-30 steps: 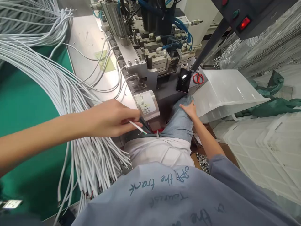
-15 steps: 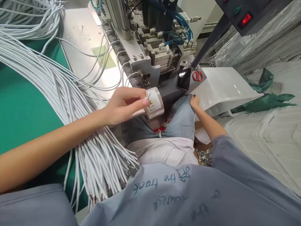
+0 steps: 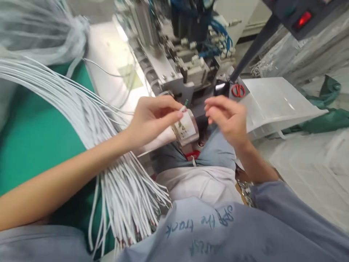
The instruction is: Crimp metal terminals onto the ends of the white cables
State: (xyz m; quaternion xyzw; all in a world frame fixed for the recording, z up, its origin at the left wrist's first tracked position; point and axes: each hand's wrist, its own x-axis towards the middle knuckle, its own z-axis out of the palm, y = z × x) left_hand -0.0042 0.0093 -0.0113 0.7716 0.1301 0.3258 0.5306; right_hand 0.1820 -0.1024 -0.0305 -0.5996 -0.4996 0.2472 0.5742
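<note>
My left hand (image 3: 155, 122) pinches the end of a white cable (image 3: 183, 108), with green wire showing at its tip. Just behind that tip is a metal cylinder (image 3: 194, 135) bearing a white warning label. My right hand (image 3: 230, 118) is raised across from it, a short gap away, with thumb and fingers drawn together; whether anything lies between them is hidden. Under my left forearm a thick bundle of white cables (image 3: 79, 112) runs over the green table surface (image 3: 35, 142), its stripped ends hanging toward my lap.
A bench machine (image 3: 163, 69) with blue air tubes stands ahead. Red-handled scissors (image 3: 238, 90) and a dark phone (image 3: 221, 88) lie right of it, beside a white sloping panel (image 3: 278, 98). A post carries a control box (image 3: 302, 18) with a lit red switch.
My right hand has come up from my thigh to near the left hand's cable end. The cable tip now shows green wire. The view has shifted slightly and blurred.
</note>
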